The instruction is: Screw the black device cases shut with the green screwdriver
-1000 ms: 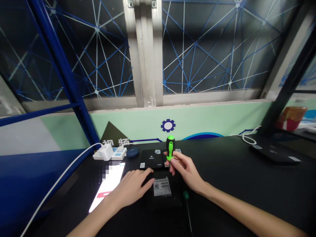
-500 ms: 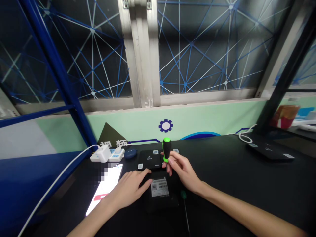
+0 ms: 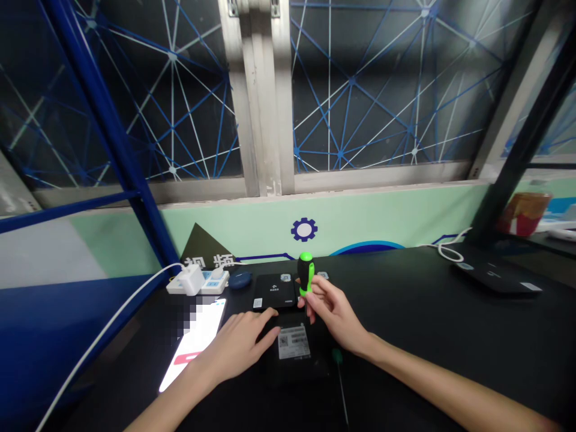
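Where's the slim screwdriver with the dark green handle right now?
Head view, lower right of centre: the green-handled screwdriver lies on the black table, just right of the flat, labelled black box, below the right hand.

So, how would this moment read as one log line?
left hand: on labelled black box | right hand: gripping green-and-black screwdriver, handle up | dark-green screwdriver: lying on table beside box

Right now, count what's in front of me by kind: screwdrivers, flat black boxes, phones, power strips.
Screwdrivers: 2 (bright green screwdriver in the right hand, dark green screwdriver)
Flat black boxes: 4 (labelled box, box behind it, partly hidden box, far right box)
Phones: 1
Power strips: 1
Total: 8
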`<state>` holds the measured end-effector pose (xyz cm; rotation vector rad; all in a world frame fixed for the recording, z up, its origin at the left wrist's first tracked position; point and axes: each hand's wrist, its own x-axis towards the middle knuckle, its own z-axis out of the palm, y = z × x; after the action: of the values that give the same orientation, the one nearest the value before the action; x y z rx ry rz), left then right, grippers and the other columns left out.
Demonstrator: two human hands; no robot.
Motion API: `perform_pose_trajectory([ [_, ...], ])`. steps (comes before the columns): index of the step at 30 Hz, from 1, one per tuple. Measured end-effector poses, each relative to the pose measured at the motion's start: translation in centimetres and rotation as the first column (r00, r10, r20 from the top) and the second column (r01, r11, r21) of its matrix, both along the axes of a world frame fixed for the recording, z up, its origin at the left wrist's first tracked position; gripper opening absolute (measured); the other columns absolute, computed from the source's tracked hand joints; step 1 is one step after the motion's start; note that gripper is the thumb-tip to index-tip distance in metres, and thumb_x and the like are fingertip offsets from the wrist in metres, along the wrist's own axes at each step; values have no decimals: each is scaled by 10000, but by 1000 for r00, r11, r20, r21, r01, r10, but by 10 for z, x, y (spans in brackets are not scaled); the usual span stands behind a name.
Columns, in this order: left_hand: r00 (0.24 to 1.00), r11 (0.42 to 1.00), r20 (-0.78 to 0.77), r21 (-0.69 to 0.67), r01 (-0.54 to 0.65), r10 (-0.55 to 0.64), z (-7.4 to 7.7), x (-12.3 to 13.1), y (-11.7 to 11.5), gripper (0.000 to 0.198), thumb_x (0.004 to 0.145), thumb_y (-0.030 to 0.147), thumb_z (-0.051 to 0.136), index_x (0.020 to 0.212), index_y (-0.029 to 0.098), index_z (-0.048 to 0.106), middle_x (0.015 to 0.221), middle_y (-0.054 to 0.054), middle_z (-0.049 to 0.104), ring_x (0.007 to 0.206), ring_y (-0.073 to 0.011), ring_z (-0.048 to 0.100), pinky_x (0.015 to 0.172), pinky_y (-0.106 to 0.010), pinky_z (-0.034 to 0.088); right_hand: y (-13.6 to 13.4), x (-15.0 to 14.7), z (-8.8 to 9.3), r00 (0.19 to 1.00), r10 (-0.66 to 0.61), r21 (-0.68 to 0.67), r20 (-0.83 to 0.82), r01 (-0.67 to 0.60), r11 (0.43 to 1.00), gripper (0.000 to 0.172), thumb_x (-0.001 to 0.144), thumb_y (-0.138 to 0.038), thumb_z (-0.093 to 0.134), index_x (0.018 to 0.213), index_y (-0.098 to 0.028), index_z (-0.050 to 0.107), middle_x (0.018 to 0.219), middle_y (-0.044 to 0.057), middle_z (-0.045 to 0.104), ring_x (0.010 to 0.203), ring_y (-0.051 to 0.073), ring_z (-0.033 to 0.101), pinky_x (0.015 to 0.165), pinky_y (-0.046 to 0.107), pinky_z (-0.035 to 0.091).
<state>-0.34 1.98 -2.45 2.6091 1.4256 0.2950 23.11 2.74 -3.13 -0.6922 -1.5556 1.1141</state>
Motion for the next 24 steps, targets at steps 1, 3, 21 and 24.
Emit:
perform_pose_trajectory([
  [1,1000,1000,3,0,4,-4,0,0,0,381,1013,488,341,1251,289,564,937,-59,684,869,-286,650,744,-351,447,0,0,1,1000,10,12,12,-10,1000,280,953,-456,555,1068,-201,568,832,19,624,632,116,538,588,245,474],
  [3,1000,1000,11,-2,10,-10,0,0,0,380,1013,485,341,1245,287,567,942,-61,687,866,-288,652,740,-352,451,0,1,1,999,22,24,25,-23,999,275,970,-447,528,1061,-193,586,807,14,606,631,114,529,603,249,478],
  [21,960,994,261,-64,-91,105,1,10,2,290,935,463,495,1085,257,635,710,11,595,640,-194,573,601,-274,376,1,1,-5,1000,18,4,-24,-18,1000,275,920,-460,609,1010,-217,517,795,-5,584,626,114,530,570,229,464],
  [24,753,922,615,-386,30,233,3,13,5,281,919,463,518,935,204,623,652,33,487,575,-138,474,523,-233,335,2,1,-6,999,10,5,-35,-10,1000,289,916,-463,612,1039,-217,524,803,2,588,633,120,536,570,235,471],
])
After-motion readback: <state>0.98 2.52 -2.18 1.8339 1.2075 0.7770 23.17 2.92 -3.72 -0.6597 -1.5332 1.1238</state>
